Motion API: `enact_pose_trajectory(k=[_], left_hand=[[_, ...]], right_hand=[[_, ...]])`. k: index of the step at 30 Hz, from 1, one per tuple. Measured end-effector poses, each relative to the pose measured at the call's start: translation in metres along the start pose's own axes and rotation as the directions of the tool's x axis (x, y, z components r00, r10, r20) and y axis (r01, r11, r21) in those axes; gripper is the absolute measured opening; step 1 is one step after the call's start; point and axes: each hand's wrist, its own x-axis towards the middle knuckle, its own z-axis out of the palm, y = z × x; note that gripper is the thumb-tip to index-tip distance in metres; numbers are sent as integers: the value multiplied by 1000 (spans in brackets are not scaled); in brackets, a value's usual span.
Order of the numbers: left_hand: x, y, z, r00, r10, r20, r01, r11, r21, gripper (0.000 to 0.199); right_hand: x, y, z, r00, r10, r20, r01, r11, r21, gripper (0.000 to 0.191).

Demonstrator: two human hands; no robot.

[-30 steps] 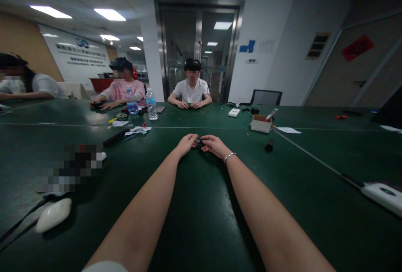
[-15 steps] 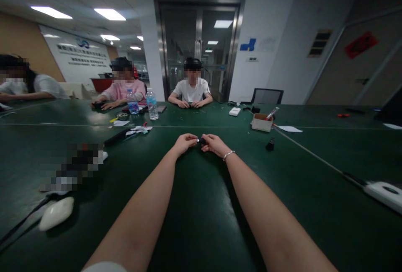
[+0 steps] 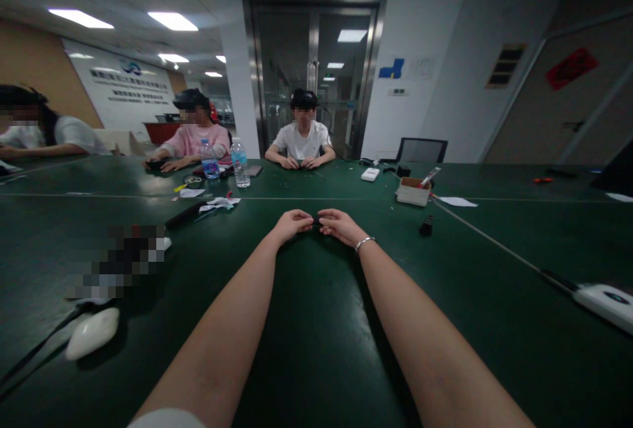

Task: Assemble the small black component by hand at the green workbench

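Observation:
Both my arms reach forward over the dark green table (image 3: 316, 322). A small black object (image 3: 316, 221) shows between my fingertips, too small and dark to name. My left hand (image 3: 293, 225) pinches its left end, thumb and fingers pressed together. From the other side my right hand (image 3: 340, 225), a silver bangle on its wrist, closes its thumb and fingers on the right end. My fingers hide most of the object. To the right, apart from my hands, a small black piece (image 3: 426, 225) stands on the table.
Water bottles (image 3: 240, 163), crumpled paper (image 3: 220, 204) and a black rod-like item (image 3: 184, 215) are left of my hands. A white mouse-like object (image 3: 93, 334) lies nearer. Right are a small box (image 3: 413, 192) and white device (image 3: 606, 306). Several people sit opposite, one (image 3: 302, 141) straight ahead.
My right hand has shifted slightly right, and its fingers have turned on the black object. The shiny silver bit seen between my hands before no longer shows. The left hand has barely moved.

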Motion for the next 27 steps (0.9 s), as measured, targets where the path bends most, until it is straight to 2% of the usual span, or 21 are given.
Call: enact_pose_trajectory(k=[8,12,18,23,27], left_hand=[[2,-3,-3,1000,25,-4,-25,999,-34,30],[2,-3,-3,1000,29,-3,-29,999,-20,32],[2,-2,-3,999,35,-28,-35,999,-18,31],[3,-2,-2,999,22,-30,-22,1000,-12,30],[3,-2,-2,999,13,-36,-14,999,-34,28]], right_hand=[[0,-2,6,999,46,-27,-48,995,-85,14],[-2,-3,4,999,41,8,-40,998,-39,4],[-2,-4,2,999,27,20,-28,999,26,22],[-1,-3,2,999,48,-1,-48,999,-21,11],[-1,-3,2,1000,20,17,-20,999,-25,17]])
